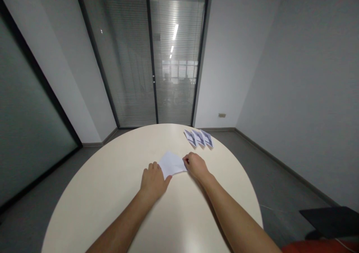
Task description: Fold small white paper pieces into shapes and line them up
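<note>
A folded sheet of white paper (pixel 171 164) lies on the round table between my hands. My left hand (pixel 153 180) rests at its left edge, fingers on the tabletop and thumb stretched out along the near edge. At the right corner of the sheet, my right hand (pixel 195 165) is closed, thumb and fingertips pinched together on the paper. Beyond my right hand, three folded paper pieces (pixel 198 138) stand side by side in an overlapping row near the far edge.
The pale round table (pixel 112 193) fills the lower middle of the view. A glass door with blinds (pixel 151 58) is behind it. To the lower right are a black flat object (pixel 331 221) and something red (pixel 316 246). A wall socket (pixel 221 115) sits low at the back.
</note>
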`<state>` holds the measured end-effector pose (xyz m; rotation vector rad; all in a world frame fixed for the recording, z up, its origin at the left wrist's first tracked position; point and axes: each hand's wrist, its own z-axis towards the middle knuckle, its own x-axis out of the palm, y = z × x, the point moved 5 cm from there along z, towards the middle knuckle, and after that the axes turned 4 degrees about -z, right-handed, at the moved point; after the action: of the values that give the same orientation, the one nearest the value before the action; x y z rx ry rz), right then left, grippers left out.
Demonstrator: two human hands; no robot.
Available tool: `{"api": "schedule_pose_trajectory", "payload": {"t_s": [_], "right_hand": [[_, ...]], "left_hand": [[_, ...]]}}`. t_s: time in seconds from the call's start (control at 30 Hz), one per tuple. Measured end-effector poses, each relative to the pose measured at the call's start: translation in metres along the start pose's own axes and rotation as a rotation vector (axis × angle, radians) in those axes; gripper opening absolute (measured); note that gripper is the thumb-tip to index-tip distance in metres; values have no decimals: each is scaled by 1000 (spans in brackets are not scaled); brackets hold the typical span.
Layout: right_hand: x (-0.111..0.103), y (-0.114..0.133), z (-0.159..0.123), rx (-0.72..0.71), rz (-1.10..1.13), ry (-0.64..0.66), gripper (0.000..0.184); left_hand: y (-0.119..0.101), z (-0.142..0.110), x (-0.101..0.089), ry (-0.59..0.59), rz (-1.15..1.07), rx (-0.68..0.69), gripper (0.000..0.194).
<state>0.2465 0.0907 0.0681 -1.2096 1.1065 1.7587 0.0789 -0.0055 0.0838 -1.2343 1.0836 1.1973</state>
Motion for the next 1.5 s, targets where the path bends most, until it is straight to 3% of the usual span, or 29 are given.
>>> {"api": "schedule_pose_trajectory", "payload": {"t_s": [0.2,0.5,0.6,0.77,0.97,1.13,1.3,1.5], "right_hand": [[-5,12,-6,-54,-12,-3,30],[9,26,-15,-138,-46,47,69],[12,26,-16,-171,-35,86,76],[14,17,-13,-163,-16,93,66],[30,2,-7,-200,52,196,89],[22,2,-7,-324,76,183,76],[10,6,-6,-402,120,137,53],[3,10,-7,-397,81,154,33]], "left_hand": [[6,3,4,-10,25,-23,60],[15,15,10,-51,48,-27,56],[13,13,7,-37,54,-3,51],[11,11,4,-21,14,22,45],[19,16,9,-8,-29,61,40],[27,18,12,53,-20,160,36],[29,17,11,36,-34,177,35],[27,15,11,44,-40,162,37]]}}
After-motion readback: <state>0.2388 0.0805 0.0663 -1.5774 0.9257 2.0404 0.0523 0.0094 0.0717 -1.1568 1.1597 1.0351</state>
